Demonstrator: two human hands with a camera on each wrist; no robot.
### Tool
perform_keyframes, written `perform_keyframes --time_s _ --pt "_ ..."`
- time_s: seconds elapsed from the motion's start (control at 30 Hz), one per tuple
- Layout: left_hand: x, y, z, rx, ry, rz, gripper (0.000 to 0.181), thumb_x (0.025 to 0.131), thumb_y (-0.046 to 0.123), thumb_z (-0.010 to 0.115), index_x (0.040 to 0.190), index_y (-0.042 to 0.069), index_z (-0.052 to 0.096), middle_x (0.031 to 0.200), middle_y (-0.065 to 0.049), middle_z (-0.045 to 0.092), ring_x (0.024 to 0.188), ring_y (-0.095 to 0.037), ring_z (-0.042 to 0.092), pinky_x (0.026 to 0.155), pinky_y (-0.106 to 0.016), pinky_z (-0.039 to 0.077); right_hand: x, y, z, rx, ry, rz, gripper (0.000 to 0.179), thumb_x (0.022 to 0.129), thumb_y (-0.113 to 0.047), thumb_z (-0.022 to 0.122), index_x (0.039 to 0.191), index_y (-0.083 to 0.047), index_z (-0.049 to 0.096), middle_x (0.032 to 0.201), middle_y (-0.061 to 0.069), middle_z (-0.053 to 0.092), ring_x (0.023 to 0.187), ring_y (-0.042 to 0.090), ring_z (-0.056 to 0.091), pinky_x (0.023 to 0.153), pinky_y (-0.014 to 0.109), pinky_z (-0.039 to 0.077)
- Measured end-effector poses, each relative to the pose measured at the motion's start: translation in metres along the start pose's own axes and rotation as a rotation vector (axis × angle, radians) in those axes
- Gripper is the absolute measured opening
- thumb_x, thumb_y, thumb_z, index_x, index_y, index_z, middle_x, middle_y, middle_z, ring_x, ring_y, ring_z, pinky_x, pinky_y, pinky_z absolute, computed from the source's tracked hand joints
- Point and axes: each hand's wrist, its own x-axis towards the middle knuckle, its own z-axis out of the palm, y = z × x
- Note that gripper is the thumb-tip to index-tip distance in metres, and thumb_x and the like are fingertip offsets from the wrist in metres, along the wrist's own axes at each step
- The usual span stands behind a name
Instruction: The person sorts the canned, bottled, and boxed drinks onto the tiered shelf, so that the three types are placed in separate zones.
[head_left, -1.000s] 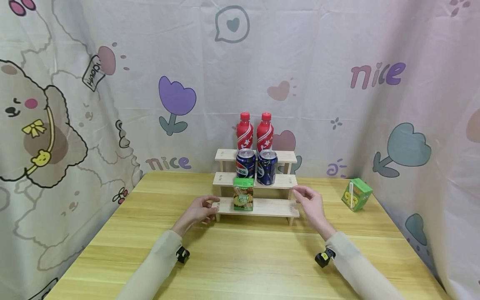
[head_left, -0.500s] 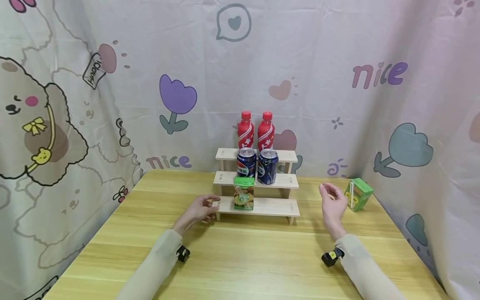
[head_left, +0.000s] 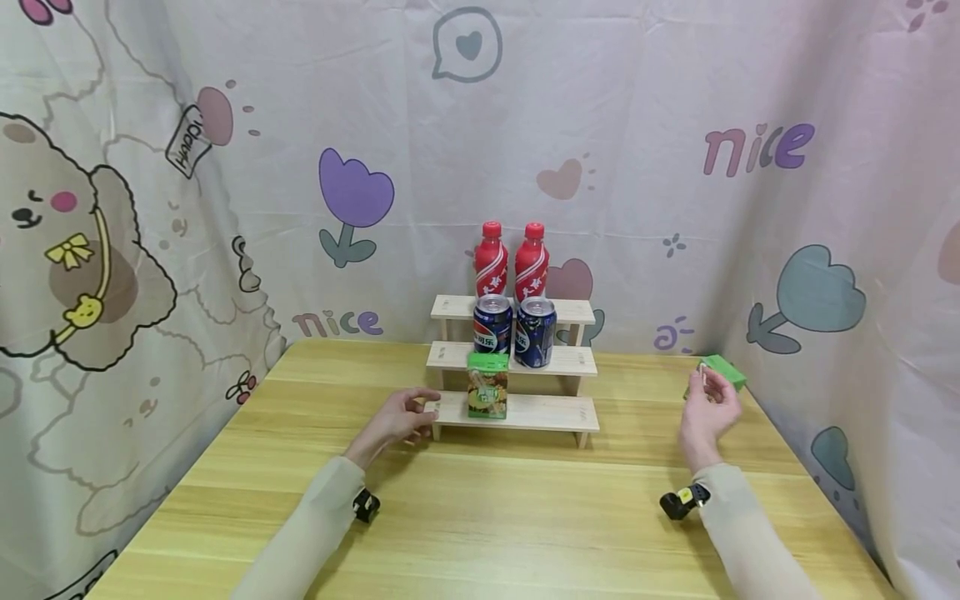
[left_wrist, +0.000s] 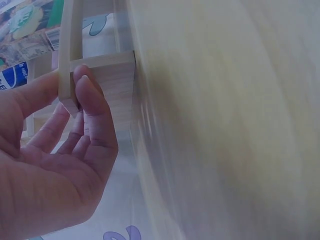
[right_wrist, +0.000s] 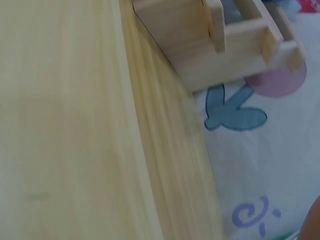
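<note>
My left hand (head_left: 396, 419) pinches the left end of the bottom step of a three-step wooden display stand (head_left: 551, 412); the left wrist view shows thumb and fingers on either side of the board (left_wrist: 66, 82). On that step stands a green drink carton (head_left: 488, 388), left of its middle. Far to the right, my right hand (head_left: 709, 414) is in front of a second green drink carton (head_left: 727, 373) and hides most of it. Its fingers look loosely bent, and contact with the carton cannot be made out. In the right wrist view only a bit of finger (right_wrist: 311, 220) shows.
Two blue cola cans (head_left: 492, 327) stand on the middle step. Behind them, two red bottles (head_left: 532, 265) occupy the top step. The stand is near the back of the wooden table (head_left: 480, 517), close to a printed curtain (head_left: 637, 208).
My right hand has left the stand's right side and moved right to the second carton. My left hand keeps its place on the bottom step, and the items on the stand stay put.
</note>
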Motion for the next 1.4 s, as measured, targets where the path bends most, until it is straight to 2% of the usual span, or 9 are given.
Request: perform_keyframes --time_s 0.13,0.23,0.4,0.53,0.63,0.77,0.9,1.17,1.4 --pt "0.001 -0.002 -0.001 0.01 -0.001 0.001 0.043 0.092 0.007 0.066 0.133 0.007 0.057 0.089 -0.008 0.055 0.071 -0.026 0.064 0.062 -0.039 0.06 0.013 -0.001 -0.006 -0.024 0.07 0.039 0.025 0.084 -0.006 0.076 0.108 -0.008 0.071 0.097 -0.007 0.055 0.083 0.004 0.051 0.073 0.014 0.047" --pt "0.001 -0.003 -0.002 0.016 -0.005 0.0 0.043 0.091 0.008 0.066 0.133 0.008 0.057 0.089 -0.008 0.056 0.071 -0.024 0.064 0.061 -0.036 0.06 0.023 -0.003 -0.012 -0.077 0.094 0.119 0.031 0.083 -0.01 0.077 0.112 -0.018 0.07 0.106 -0.011 0.046 0.092 0.002 0.049 0.083 0.017 0.048" --pt "0.0 -0.001 -0.002 0.018 -0.002 0.003 0.042 0.091 0.008 0.066 0.132 0.009 0.058 0.088 -0.009 0.057 0.07 -0.024 0.064 0.061 -0.035 0.06 0.035 -0.005 -0.022 -0.183 0.068 0.236 0.048 0.082 -0.019 0.08 0.126 -0.027 0.063 0.125 -0.012 0.039 0.12 0.009 0.043 0.106 0.025 0.04" --pt "0.001 -0.001 0.0 0.021 0.008 0.007 0.041 0.091 0.007 0.066 0.131 0.009 0.059 0.088 -0.01 0.058 0.07 -0.024 0.064 0.06 -0.036 0.06 0.04 -0.006 -0.025 -0.271 0.024 0.229 0.053 0.084 -0.022 0.078 0.131 -0.032 0.058 0.136 -0.01 0.042 0.135 0.015 0.036 0.116 0.025 0.028" --pt "0.001 -0.001 0.0 0.022 0.005 0.01 0.041 0.091 0.008 0.067 0.132 0.009 0.058 0.088 -0.01 0.059 0.07 -0.024 0.064 0.06 -0.036 0.059 0.044 -0.005 -0.026 -0.244 -0.017 0.222 0.054 0.085 -0.019 0.076 0.134 -0.031 0.056 0.14 -0.007 0.046 0.135 0.013 0.037 0.118 0.024 0.027" --pt "-0.001 -0.002 -0.002 0.025 -0.003 0.014 0.042 0.091 0.009 0.067 0.133 0.007 0.057 0.086 -0.009 0.058 0.07 -0.025 0.063 0.059 -0.036 0.059 0.049 0.0 -0.028 -0.164 -0.063 0.244 0.059 0.086 -0.013 0.075 0.139 -0.026 0.052 0.14 -0.003 0.05 0.129 0.01 0.043 0.117 0.023 0.033" --pt "0.0 -0.002 -0.001 0.015 -0.009 0.013 0.042 0.091 0.008 0.066 0.133 0.007 0.057 0.087 -0.008 0.059 0.069 -0.023 0.064 0.06 -0.034 0.059 0.052 0.003 -0.03 -0.202 -0.09 0.263 0.061 0.087 -0.015 0.074 0.142 -0.023 0.048 0.139 -0.003 0.052 0.123 0.008 0.047 0.116 0.024 0.036" --pt "0.001 0.0 -0.001 -0.007 0.006 -0.001 0.04 0.091 0.007 0.067 0.13 0.01 0.059 0.087 -0.009 0.058 0.069 -0.024 0.064 0.06 -0.034 0.059 0.057 0.004 -0.032 -0.267 -0.106 0.302 0.057 0.086 -0.019 0.076 0.138 -0.02 0.054 0.129 -0.006 0.055 0.113 0.006 0.049 0.115 0.03 0.039" --pt "-0.002 0.001 0.0 0.004 -0.001 0.004 0.042 0.09 0.007 0.067 0.132 0.007 0.058 0.088 -0.01 0.059 0.069 -0.024 0.063 0.06 -0.037 0.059 0.056 0.001 -0.037 -0.181 -0.111 0.32 0.053 0.083 -0.014 0.078 0.133 -0.02 0.06 0.123 -0.007 0.06 0.111 0.007 0.052 0.115 0.032 0.039"
